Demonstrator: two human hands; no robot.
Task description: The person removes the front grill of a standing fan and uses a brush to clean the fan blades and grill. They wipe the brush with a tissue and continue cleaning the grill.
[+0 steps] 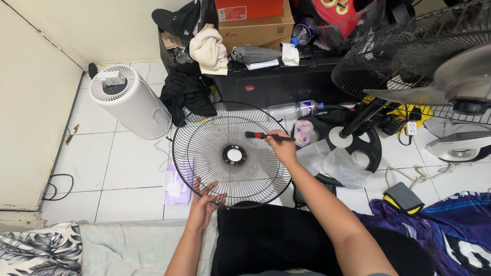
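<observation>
A round black wire fan grille (pixel 204 153) stands tilted in front of me over the white tiled floor. My left hand (pixel 204 199) grips its lower rim with fingers spread across the wires. My right hand (pixel 283 148) holds a small brush (pixel 262 136) with a red and black handle, its dark bristle tip resting on the grille's wires to the upper right of the centre ring (pixel 234 154).
A white cylindrical air purifier (pixel 130 102) stands to the left. A standing fan with bare blades (pixel 434 66) and its black base (pixel 358 145) are on the right. A black storage box (pixel 276 82) with cartons, clothes and a plastic bottle (pixel 294 109) lies behind. Plastic bags sit nearby.
</observation>
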